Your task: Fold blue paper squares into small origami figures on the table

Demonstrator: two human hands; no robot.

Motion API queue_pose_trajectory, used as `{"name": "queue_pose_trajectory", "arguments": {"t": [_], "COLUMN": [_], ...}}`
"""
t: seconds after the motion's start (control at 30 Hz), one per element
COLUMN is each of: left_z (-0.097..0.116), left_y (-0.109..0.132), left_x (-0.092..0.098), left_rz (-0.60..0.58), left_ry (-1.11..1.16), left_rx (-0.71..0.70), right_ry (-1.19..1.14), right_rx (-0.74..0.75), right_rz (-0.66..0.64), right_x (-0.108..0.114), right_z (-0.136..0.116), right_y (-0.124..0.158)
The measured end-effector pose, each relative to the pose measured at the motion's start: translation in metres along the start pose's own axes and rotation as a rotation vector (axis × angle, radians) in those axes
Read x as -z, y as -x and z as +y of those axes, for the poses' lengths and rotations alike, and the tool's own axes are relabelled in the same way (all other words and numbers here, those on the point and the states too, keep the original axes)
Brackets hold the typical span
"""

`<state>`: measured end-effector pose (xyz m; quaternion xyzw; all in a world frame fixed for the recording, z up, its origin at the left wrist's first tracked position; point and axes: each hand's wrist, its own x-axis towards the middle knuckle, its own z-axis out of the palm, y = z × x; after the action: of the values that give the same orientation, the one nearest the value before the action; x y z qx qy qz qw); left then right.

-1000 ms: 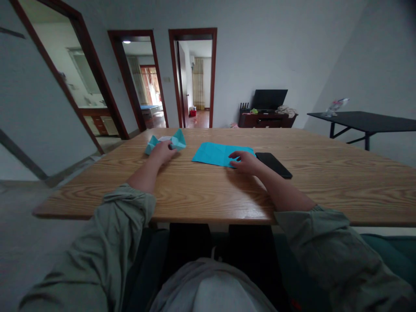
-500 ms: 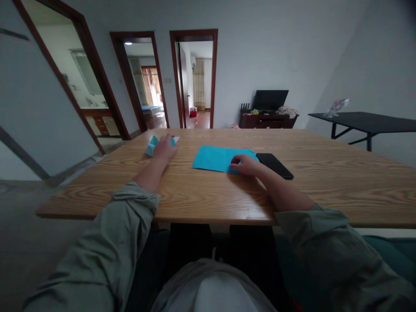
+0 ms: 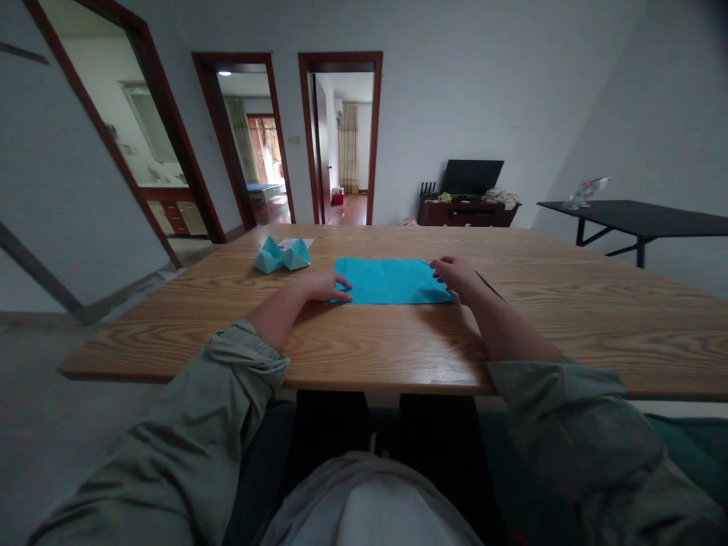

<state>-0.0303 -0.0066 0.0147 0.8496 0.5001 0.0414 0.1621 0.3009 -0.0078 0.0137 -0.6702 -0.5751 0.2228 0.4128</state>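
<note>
A blue sheet of paper with faint creases lies flat on the wooden table before me. At its left edge rests my left hand, fingers apart and touching the paper. My right hand is at the sheet's right end, its fingers spread over the edge and upper corner. Neither hand grips the paper. Beyond my left hand stands a folded light-blue paper piece with pointed peaks, and a white printed slip shows behind it.
A dark flat object is mostly hidden behind my right wrist. Farther off are a black table on the right, and a cabinet with a television. Doorways open along the far wall.
My left hand has let go of the folded paper piece and come right, to the blue sheet. My right hand has shifted right along the sheet, which now lies straighter.
</note>
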Motion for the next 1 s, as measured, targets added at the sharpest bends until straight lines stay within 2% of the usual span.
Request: {"name": "queue_pose_trajectory", "arguments": {"t": [0.13, 0.2, 0.3, 0.4, 0.5, 0.57, 0.7, 0.8, 0.87, 0.93, 1.0], "left_z": [-0.004, -0.003, 0.001, 0.009, 0.021, 0.031, 0.052, 0.058, 0.054, 0.045, 0.039], "left_y": [0.003, 0.003, 0.005, 0.008, 0.010, 0.008, 0.004, 0.002, 0.002, 0.004, 0.006], "left_x": [0.000, -0.001, -0.002, 0.000, 0.000, -0.003, -0.013, -0.014, -0.009, -0.003, 0.003], "left_rz": [0.014, 0.010, -0.004, -0.016, -0.024, -0.016, -0.010, -0.066, -0.079, 0.044, 0.298], "left_ry": [0.037, 0.050, 0.042, 0.031, 0.037, 0.037, 0.004, 0.031, 0.062, 0.080, 0.083], "left_rx": [-0.018, -0.029, -0.037, -0.017, -0.015, -0.037, -0.103, -0.177, -0.212, -0.185, -0.124], "right_ry": [-0.136, -0.246, -0.418, -0.579, -0.692, -0.680, -0.452, -0.088, 0.179, 0.373, 0.482], "right_rx": [-0.131, -0.217, -0.295, -0.254, -0.127, -0.014, 0.237, 0.374, 0.442, 0.510, 0.576], "right_rz": [0.046, -0.011, -0.162, -0.235, -0.229, -0.230, -0.324, -0.416, -0.472, -0.519, -0.542], "right_x": [0.000, 0.000, 0.001, 0.003, 0.002, -0.003, -0.025, -0.042, -0.048, -0.050, -0.050], "right_z": [-0.004, -0.006, -0.010, -0.018, -0.028, -0.032, -0.034, -0.031, -0.028, -0.026, -0.025], "right_y": [0.002, 0.004, 0.007, 0.012, 0.018, 0.023, 0.032, 0.037, 0.040, 0.043, 0.046]}}
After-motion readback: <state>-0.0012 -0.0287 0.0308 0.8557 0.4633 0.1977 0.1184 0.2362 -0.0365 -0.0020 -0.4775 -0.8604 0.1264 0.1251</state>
